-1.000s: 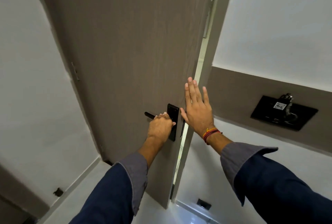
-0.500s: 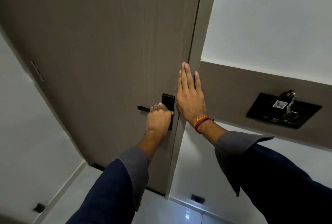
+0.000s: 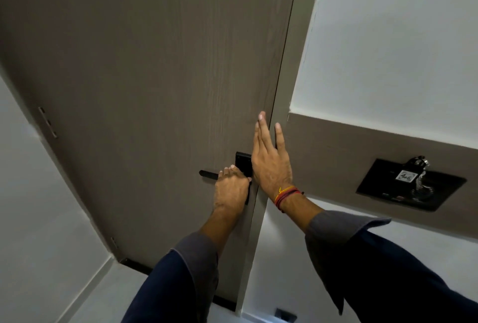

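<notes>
A tall grey-brown wooden door (image 3: 160, 84) fills the middle of the view and sits flush in its frame (image 3: 287, 84). My left hand (image 3: 230, 188) grips the black lever handle (image 3: 208, 174), whose tip sticks out to the left of my fingers. The black lock plate (image 3: 243, 161) shows just above that hand. My right hand (image 3: 270, 159) lies flat with straight fingers across the door's edge and the frame, beside the lock plate. Red and yellow threads circle my right wrist.
A black wall plate (image 3: 408, 185) with a metal key fitting and a tag sits on the grey-brown wall band to the right. White walls flank the door on both sides. Hinges (image 3: 47, 122) show on the door's left edge. A small dark socket (image 3: 284, 315) sits low by the floor.
The door has swung shut: the lit gap at its right edge a second ago is gone. My right hand has slid onto the door edge and frame; my left hand kept the handle.
</notes>
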The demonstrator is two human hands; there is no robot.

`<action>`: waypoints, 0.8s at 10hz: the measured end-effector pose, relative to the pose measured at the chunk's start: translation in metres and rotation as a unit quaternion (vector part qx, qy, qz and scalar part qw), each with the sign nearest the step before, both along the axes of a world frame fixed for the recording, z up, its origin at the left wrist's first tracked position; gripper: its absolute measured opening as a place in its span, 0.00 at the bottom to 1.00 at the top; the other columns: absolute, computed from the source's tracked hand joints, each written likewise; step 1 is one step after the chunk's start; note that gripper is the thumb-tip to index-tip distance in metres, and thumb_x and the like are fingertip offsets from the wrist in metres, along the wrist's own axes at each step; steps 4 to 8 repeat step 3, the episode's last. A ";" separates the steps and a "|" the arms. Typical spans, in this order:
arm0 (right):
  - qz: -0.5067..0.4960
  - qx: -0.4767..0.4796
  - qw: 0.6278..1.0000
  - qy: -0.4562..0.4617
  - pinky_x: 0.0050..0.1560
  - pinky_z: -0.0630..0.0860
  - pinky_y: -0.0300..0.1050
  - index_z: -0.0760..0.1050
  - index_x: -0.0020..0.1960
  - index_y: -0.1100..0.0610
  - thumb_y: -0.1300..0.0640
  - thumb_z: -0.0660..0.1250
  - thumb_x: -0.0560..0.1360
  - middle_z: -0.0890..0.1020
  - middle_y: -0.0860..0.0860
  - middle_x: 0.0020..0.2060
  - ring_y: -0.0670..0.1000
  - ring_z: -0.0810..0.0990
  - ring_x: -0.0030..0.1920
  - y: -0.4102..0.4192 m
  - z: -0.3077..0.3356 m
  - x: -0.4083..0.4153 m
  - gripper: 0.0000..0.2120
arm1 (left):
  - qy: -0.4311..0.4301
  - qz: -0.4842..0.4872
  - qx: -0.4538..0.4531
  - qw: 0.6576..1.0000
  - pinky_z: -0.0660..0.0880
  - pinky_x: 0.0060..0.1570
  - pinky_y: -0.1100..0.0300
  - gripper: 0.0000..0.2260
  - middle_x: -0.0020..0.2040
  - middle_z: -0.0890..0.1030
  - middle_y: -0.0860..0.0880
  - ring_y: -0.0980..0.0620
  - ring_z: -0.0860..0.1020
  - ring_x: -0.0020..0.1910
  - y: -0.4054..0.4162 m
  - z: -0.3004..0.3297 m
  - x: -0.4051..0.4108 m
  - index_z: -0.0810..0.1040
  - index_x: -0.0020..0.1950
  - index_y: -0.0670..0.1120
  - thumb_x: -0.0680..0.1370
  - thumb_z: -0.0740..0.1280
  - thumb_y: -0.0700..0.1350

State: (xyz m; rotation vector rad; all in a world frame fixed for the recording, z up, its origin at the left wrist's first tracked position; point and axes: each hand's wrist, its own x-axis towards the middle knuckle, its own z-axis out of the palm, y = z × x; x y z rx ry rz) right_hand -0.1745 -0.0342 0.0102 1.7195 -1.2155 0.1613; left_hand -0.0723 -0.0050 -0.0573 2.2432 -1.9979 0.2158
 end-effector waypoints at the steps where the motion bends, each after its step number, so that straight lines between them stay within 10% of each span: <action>1: 0.046 0.059 0.996 -0.048 0.83 0.40 0.65 0.50 0.83 0.70 0.40 0.62 0.79 0.44 0.70 0.82 0.65 0.41 0.85 0.013 0.003 0.001 0.46 | 0.015 -0.004 0.047 0.999 0.78 0.55 0.47 0.11 0.56 0.80 0.38 0.39 0.79 0.56 0.000 0.011 0.006 0.81 0.59 0.40 0.78 0.67 0.40; 2: 0.139 0.079 0.980 -0.115 0.84 0.47 0.63 0.48 0.83 0.70 0.44 0.66 0.76 0.43 0.68 0.83 0.64 0.43 0.85 0.024 0.020 -0.004 0.49 | 0.003 -0.009 0.039 0.999 0.73 0.61 0.47 0.14 0.62 0.80 0.39 0.39 0.77 0.62 -0.004 0.022 0.020 0.79 0.63 0.39 0.81 0.64 0.44; 3: 0.162 0.063 0.972 -0.157 0.83 0.52 0.65 0.50 0.84 0.68 0.50 0.66 0.73 0.46 0.66 0.84 0.64 0.46 0.85 0.035 0.056 -0.015 0.47 | -0.011 -0.006 -0.026 1.000 0.57 0.77 0.46 0.31 0.78 0.62 0.35 0.38 0.59 0.78 -0.001 0.041 0.034 0.54 0.79 0.35 0.83 0.60 0.52; 8: 0.162 0.063 0.972 -0.157 0.83 0.52 0.65 0.50 0.84 0.68 0.50 0.66 0.73 0.46 0.66 0.84 0.64 0.46 0.85 0.035 0.056 -0.015 0.47 | -0.011 -0.006 -0.026 1.000 0.57 0.77 0.46 0.31 0.78 0.62 0.35 0.38 0.59 0.78 -0.001 0.041 0.034 0.54 0.79 0.35 0.83 0.60 0.52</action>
